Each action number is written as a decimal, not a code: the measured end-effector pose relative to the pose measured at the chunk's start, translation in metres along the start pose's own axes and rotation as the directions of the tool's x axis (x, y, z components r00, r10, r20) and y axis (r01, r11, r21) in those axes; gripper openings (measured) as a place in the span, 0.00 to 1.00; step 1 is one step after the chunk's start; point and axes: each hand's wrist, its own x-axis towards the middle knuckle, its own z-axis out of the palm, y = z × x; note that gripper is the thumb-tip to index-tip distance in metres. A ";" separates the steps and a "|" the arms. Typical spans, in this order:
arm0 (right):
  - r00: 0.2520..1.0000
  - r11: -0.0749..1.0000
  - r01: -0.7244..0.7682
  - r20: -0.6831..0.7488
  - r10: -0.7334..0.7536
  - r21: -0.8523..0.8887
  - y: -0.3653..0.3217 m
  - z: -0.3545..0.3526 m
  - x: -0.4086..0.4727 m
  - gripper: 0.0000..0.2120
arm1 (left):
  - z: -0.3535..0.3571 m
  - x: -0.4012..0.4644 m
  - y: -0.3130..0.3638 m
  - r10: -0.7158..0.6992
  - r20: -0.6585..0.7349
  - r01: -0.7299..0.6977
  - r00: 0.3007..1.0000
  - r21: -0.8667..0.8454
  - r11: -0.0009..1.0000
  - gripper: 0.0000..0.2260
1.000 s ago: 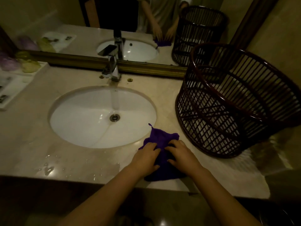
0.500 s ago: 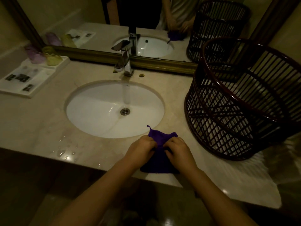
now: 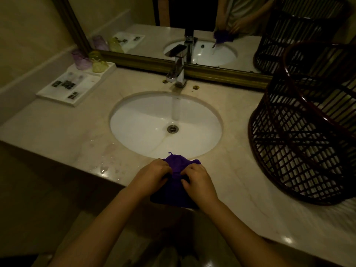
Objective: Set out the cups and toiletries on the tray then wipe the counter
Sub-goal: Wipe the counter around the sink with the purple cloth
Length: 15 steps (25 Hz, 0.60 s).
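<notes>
Left hand (image 3: 152,174) and right hand (image 3: 198,182) flanked the purple cloth (image 3: 174,191), fingers clenched on it, at the surface's (image 3: 57,132) front edge; droplets (image 3: 107,166) lay leftward.

Both bare forearms reach in from the 6 o'clock edge and converge toward the middle. The left hand (image 3: 152,173) and the right hand (image 3: 199,182) sit close together, knuckles up, fingers curled and pinching a purple cloth (image 3: 174,187) between them, thumbs nearly touching.
</notes>
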 end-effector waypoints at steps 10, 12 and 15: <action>0.984 0.900 -0.023 -0.167 -0.056 -0.435 -0.029 0.026 -0.006 0.27 | 0.007 -0.031 -0.023 -0.069 -0.026 0.069 0.997 -0.009 0.998 0.24; 0.996 0.905 -0.030 -0.085 -0.007 -0.425 -0.028 0.034 -0.001 0.29 | -0.001 -0.035 -0.040 -0.123 -0.053 0.124 0.991 0.027 0.992 0.27; 0.985 0.905 -0.158 -0.003 0.171 -0.396 -0.018 0.048 0.003 0.32 | -0.016 -0.042 -0.080 -0.181 -0.080 0.189 0.980 0.107 0.976 0.27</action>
